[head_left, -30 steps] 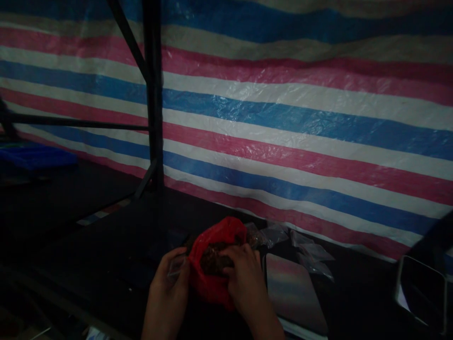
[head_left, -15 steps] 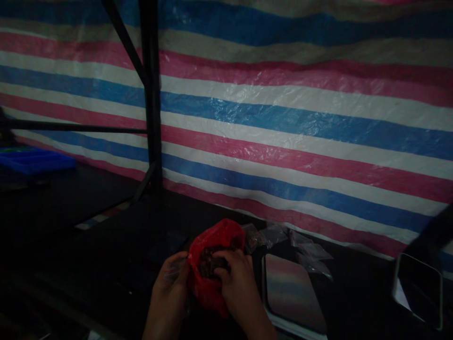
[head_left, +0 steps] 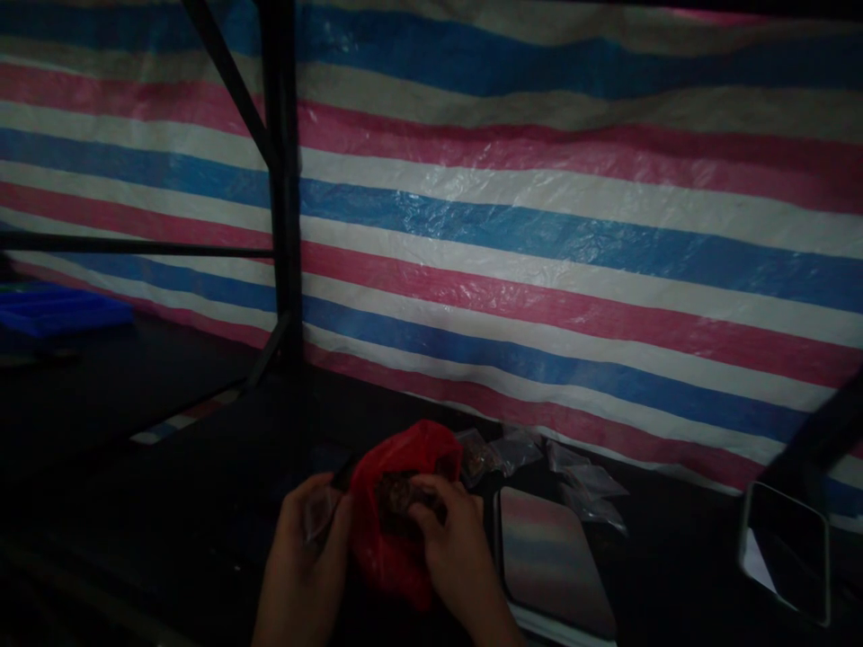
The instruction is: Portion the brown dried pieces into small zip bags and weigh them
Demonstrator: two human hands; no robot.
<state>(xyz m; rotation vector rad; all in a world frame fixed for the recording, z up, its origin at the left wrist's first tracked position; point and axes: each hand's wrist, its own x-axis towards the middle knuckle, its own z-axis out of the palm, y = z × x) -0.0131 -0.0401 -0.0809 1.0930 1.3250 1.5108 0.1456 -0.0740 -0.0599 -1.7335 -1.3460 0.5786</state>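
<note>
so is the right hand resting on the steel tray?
No. The right hand has its fingers in the mouth of the red bag, left of the steel tray.

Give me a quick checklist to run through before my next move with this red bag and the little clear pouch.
1. Red bag mouth open: ok.
2. Right hand fingers in the bag on the dark pieces: ok.
3. Left hand grip on a small clear pouch: ok.
4. Pouch mouth open: cannot tell.
5. Spare clear pouches by the striped tarp: ok.
6. Shiny flat plate right of the bag bare: ok.
</note>
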